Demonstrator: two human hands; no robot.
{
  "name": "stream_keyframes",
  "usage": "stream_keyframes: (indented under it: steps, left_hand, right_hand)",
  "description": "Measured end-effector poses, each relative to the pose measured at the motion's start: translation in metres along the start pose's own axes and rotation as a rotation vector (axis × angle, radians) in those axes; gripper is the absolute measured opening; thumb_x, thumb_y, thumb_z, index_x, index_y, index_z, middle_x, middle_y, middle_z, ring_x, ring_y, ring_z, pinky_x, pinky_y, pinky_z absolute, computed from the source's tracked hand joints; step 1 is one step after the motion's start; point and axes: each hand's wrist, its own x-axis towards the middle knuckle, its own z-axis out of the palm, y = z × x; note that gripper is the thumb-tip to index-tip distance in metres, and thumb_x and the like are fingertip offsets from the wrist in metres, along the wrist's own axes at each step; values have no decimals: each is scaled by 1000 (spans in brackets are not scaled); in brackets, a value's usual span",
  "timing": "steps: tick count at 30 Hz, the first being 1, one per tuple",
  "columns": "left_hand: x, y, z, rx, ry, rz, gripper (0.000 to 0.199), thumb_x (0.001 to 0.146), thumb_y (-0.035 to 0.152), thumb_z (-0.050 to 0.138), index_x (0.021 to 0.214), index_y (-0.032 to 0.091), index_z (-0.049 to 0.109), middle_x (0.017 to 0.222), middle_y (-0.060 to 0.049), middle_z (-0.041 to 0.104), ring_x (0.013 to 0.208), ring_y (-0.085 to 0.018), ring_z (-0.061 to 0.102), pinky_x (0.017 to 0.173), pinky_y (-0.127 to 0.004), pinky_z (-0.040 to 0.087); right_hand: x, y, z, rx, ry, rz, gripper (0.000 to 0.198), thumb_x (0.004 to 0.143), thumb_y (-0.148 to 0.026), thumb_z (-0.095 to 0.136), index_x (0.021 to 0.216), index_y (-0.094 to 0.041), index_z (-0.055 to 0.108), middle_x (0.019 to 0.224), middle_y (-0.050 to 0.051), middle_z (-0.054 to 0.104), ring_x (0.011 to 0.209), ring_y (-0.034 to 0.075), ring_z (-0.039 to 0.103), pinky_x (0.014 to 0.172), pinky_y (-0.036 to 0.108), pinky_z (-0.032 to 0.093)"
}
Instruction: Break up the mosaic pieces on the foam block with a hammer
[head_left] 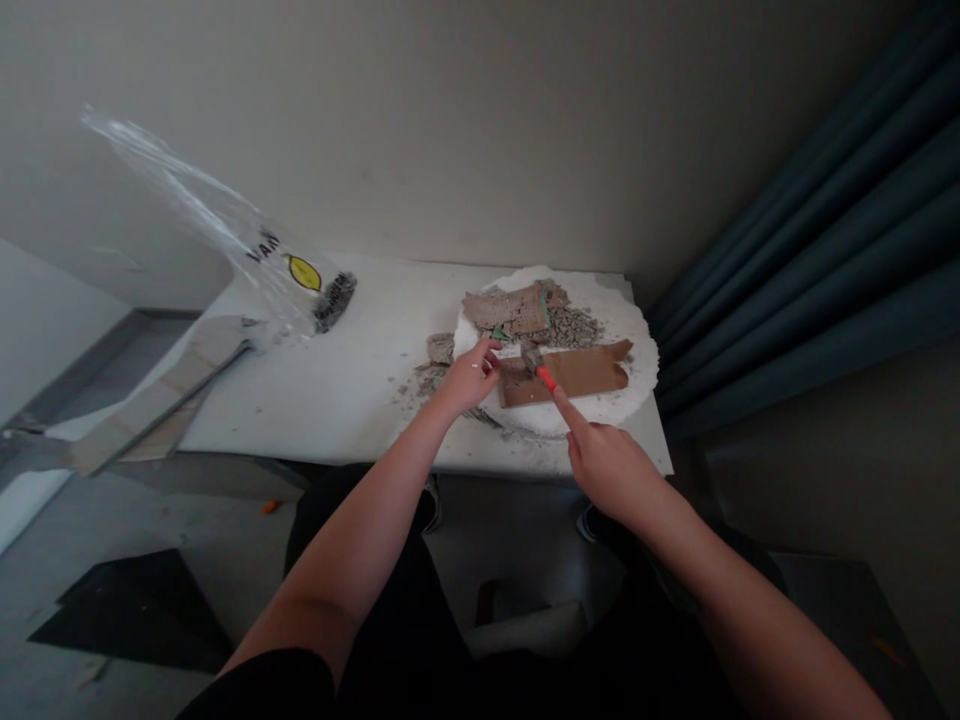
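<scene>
On the floor, near left: black sheet [142, 610], one side propped up. Beyond it, white table [360, 380], with grey dust and bits along its near edge below the pad.

Right hand [611, 462], near right: wrapped round the handle of a hammer [545, 376], index finger laid along it. Hammer head is over the left part of a brown board [589, 372]; contact or a small gap, can't tell. Board lies flat on the near half of a rough-edged white pad [637, 330], right side of table. Its right end is ragged, most of its length in one piece.

Left hand [474, 375]: just beside the board's left end, fingers curled. Can't tell if they pinch anything.

Grey lump [441, 348] left of the pad, loose bits around it.

Farther back on the pad: grey rubble [574, 328], and left of it a cracked brown slab [510, 310], mostly in one piece. Status, my read: partway. A good share is already crumbs; slab and board look like the bulk of what's left. Rubble not cleared off the pad.

Far left: clear plastic bag [225, 230] with a lemon print. Wall behind.
</scene>
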Motion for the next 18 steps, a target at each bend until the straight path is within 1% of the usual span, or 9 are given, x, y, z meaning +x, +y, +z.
stream_keyframes:
  steps: [3,7,10,12,14,16,18]
  left_hand:
    - [0,0,2,33,-25,-26,44,76,12,52,120,17,55,95,-5,70,80,-16,62,81,-33,49]
    - [0,-4,0,134,-22,-86,44,79,13,49,122,19,55,97,-5,71,83,-17,63,81,-32,49]
    - [-1,-9,-8,292,3,-199,41,82,15,47,122,18,55,99,-9,70,87,-21,64,81,-35,49]
    - [-3,-12,-14,398,16,-279,39,83,16,47,121,17,55,101,-13,70,89,-24,65,80,-37,50]
    - [-6,-15,-20,484,12,-331,38,84,17,46,121,16,56,107,-16,69,92,-26,66,80,-38,50]
    - [-10,-20,-23,548,-26,-372,37,85,20,47,120,16,58,113,-18,68,97,-28,67,81,-39,51]
    - [-14,-26,-24,595,-113,-396,35,86,22,47,116,16,62,115,-19,68,100,-31,67,82,-40,52]
  right_hand:
    - [-3,-1,1,5,49,-12,76,96,-17,39,162,-21,2,88,11,72,73,25,67,70,35,48]
    - [1,-4,7,-18,-11,-22,81,94,-15,41,162,-23,-2,85,10,73,70,24,67,69,34,48]
    - [4,-1,8,-32,-34,12,80,94,-13,42,162,-22,1,85,10,73,72,24,68,69,34,48]
    - [5,2,7,-38,-26,28,76,95,-14,41,162,-20,6,85,11,73,73,25,68,69,34,48]
    - [5,5,6,-41,-6,24,73,95,-15,40,162,-19,11,85,12,73,74,25,68,69,33,48]
    - [5,8,7,-38,11,14,71,96,-16,39,162,-18,12,85,12,72,74,25,68,69,33,47]
    - [6,9,8,-33,12,13,72,96,-16,39,162,-18,10,85,12,72,73,25,67,69,34,47]
